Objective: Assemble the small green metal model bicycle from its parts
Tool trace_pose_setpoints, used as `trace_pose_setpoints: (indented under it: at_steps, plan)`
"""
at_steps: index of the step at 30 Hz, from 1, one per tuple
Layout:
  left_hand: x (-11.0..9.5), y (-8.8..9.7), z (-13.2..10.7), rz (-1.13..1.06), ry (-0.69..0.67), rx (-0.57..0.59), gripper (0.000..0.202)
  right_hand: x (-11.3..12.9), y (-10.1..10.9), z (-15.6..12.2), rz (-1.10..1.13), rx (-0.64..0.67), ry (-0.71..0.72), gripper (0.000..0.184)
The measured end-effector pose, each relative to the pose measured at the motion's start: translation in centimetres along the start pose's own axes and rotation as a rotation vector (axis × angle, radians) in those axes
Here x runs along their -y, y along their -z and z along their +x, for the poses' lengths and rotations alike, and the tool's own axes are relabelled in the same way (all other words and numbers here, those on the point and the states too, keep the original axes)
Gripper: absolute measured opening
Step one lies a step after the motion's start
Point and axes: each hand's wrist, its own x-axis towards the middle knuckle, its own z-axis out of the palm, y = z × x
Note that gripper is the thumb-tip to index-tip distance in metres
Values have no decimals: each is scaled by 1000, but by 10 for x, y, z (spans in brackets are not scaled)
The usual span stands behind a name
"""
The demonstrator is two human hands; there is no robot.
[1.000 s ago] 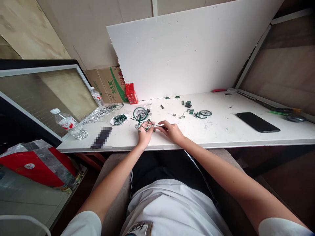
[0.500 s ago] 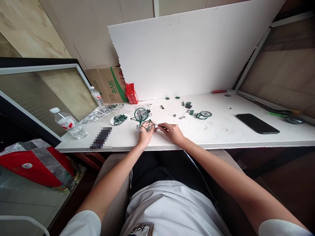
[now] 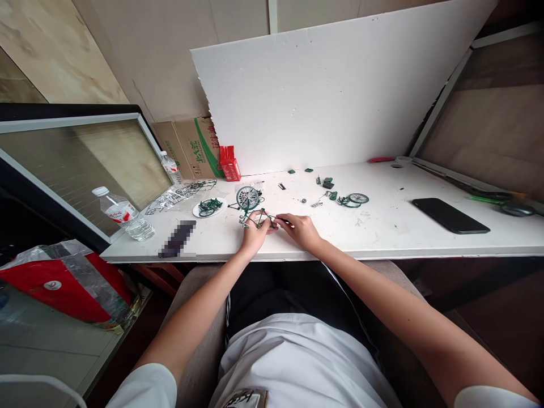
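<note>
My left hand (image 3: 254,238) is closed on a green model bicycle (image 3: 248,197), its fingers around the frame just above the table's front edge. The spoked wheel of the bicycle points away from me, and the handlebar lies at the hand's left side. Opposite, my right hand (image 3: 303,231) pinches a thin dark rod-like piece (image 3: 280,220) whose tip reaches the frame's right end by the left fingertips. What kind of piece it is, I cannot make out. Beyond the hands lie a small round part (image 3: 303,200) and a green wheel (image 3: 358,198) with other green parts.
A white plate (image 3: 196,214) with green bicycle parts sits left of the hands, near a pixelated dark object (image 3: 177,238) and a water bottle (image 3: 127,215). A red box (image 3: 230,164) and a carton (image 3: 187,144) stand behind. At right lies a black phone (image 3: 450,215).
The view has shifted slightly. My left fingers have closed in at the frame's right end, and the bicycle has turned a little. My right hand still holds the thin piece there.
</note>
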Motion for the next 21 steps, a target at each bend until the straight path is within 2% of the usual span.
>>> trace_pose_setpoints:
  at_steps: [12, 17, 21]
  plan:
    - [-1, -4, -3, 76, -86, 0, 29, -4, 3, 1, -88, 19, -100, 47]
    - [4, -4, -3, 66, -100, -28, 29, -5, 3, 2, -90, 45, -140, 41]
    - [6, -4, -3, 79, -99, -37, 29, -5, 1, 3, -26, 103, -145, 24]
